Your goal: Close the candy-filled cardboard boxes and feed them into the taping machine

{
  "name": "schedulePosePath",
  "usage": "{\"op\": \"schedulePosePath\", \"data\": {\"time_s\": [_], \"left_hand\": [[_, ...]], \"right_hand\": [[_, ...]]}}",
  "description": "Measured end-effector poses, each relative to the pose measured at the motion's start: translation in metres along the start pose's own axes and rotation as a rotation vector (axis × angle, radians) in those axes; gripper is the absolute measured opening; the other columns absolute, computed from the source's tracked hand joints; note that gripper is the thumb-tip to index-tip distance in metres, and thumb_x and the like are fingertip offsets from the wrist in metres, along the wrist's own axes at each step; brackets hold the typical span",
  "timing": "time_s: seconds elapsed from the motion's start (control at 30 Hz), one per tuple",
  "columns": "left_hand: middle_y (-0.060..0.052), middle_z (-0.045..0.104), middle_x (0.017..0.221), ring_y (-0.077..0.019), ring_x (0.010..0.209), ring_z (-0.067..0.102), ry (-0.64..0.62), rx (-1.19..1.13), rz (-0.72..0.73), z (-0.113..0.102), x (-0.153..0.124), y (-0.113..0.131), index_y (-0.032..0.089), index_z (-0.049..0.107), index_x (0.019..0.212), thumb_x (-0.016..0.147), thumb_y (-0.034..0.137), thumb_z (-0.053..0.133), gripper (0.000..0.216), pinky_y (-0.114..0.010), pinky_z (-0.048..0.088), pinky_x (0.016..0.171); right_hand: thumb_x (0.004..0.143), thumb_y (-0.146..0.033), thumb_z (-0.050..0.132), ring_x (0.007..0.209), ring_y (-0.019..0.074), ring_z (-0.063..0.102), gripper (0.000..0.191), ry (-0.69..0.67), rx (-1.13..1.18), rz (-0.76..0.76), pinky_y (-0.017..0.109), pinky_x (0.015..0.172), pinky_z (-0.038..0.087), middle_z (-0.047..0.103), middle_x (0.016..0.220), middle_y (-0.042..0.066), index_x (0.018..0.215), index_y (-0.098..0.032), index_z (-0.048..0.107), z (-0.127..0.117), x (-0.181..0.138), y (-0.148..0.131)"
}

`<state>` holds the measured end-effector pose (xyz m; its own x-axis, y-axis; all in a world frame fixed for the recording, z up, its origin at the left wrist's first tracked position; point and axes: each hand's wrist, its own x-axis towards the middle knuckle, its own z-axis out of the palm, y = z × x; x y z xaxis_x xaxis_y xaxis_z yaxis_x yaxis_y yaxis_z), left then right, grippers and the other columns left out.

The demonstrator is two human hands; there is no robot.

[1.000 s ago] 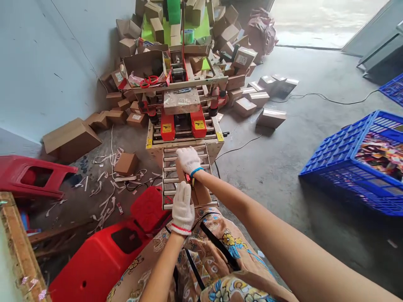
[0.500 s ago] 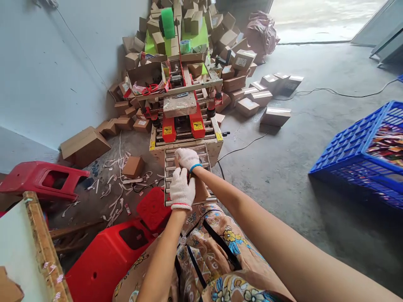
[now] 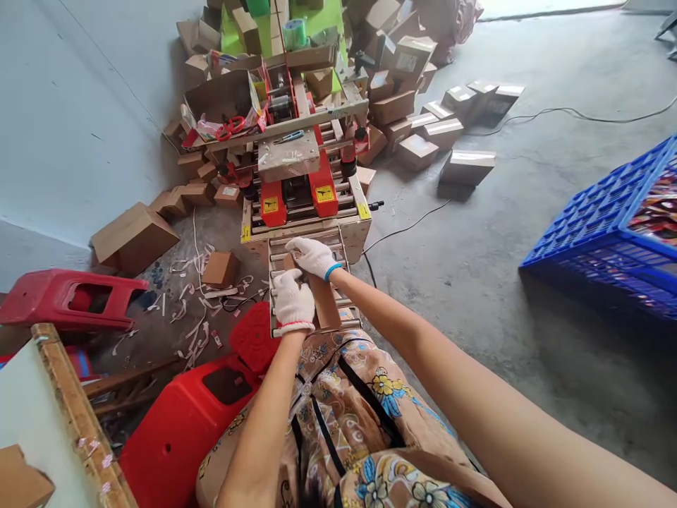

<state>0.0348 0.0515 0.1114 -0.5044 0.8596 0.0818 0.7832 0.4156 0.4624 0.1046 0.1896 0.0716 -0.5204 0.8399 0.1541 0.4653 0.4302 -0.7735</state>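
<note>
Cardboard box (image 3: 325,305) lies below frame centre, left hand (image 3: 294,302) and right hand (image 3: 313,259) touching it. Grip opening, hold: cannot tell.

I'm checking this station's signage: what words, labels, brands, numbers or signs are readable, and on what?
No words, brands or numbers are legible.
Yellow stickers on the red machine: a dark symbol shows; lettering too small.
White label on a box: too blurred.
Wrappers in the blue crate: any print too blurred.
</note>
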Motion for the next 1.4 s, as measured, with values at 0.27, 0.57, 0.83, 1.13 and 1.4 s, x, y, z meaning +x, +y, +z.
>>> {"op": "schedulePosePath", "data": {"time_s": [0.27,0.57,0.83,1.13,1.4], "left_hand": [[-0.034,0.030,0.169,-0.0433,0.160,0.030,-0.148,0.144,0.068,0.037,0.014,-0.012,-0.001,0.030,0.163,0.087,0.009,0.050,0.079,-0.060,0.029,0.129],[-0.015,0.027,0.176,-0.0363,0.166,0.009,-0.170,0.123,0.388,0.033,0.003,-0.045,0.014,0.040,0.165,0.106,0.047,0.043,0.068,-0.056,0.007,0.136],[-0.012,0.032,0.175,-0.0385,0.166,0.007,-0.226,0.127,0.387,0.034,-0.001,-0.047,0.014,0.044,0.163,0.106,0.049,0.045,0.068,-0.057,0.006,0.136],[-0.016,0.033,0.173,-0.0393,0.165,0.014,-0.213,0.089,0.334,0.038,-0.002,-0.038,0.012,0.044,0.163,0.098,0.031,0.057,0.069,-0.058,0.012,0.135],[-0.008,0.054,0.162,-0.0258,0.161,0.033,-0.412,-0.362,0.388,0.014,0.024,-0.068,0.018,0.065,0.144,0.099,0.030,0.046,0.050,-0.047,0.017,0.136]], "right_hand": [[0.097,-0.034,0.056,0.113,0.0201,0.068,0.031,0.167,0.402,0.006,0.036,0.106,0.053,0.077,0.119,0.005,0.119,-0.020,0.071,0.007,-0.014,0.029],[0.103,-0.047,0.045,0.111,0.0212,0.069,0.039,0.241,0.542,0.017,0.036,0.104,0.053,0.075,0.117,0.008,0.114,-0.018,0.069,0.013,-0.022,0.033],[0.106,-0.039,0.048,0.112,0.0285,0.067,0.032,0.093,-0.078,0.204,0.046,0.114,0.042,0.074,0.117,0.014,0.118,-0.019,0.070,0.014,-0.020,0.013],[0.107,-0.046,0.039,0.157,0.0369,0.033,0.061,0.114,-0.169,0.074,0.061,0.131,0.015,0.044,0.166,0.017,0.160,-0.015,0.042,0.015,-0.071,0.002],[0.071,-0.046,0.086,0.162,0.0489,0.018,0.116,-0.214,-0.346,-0.263,0.068,0.131,-0.006,0.021,0.175,0.025,0.167,-0.014,0.030,0.027,-0.179,-0.014]]}}
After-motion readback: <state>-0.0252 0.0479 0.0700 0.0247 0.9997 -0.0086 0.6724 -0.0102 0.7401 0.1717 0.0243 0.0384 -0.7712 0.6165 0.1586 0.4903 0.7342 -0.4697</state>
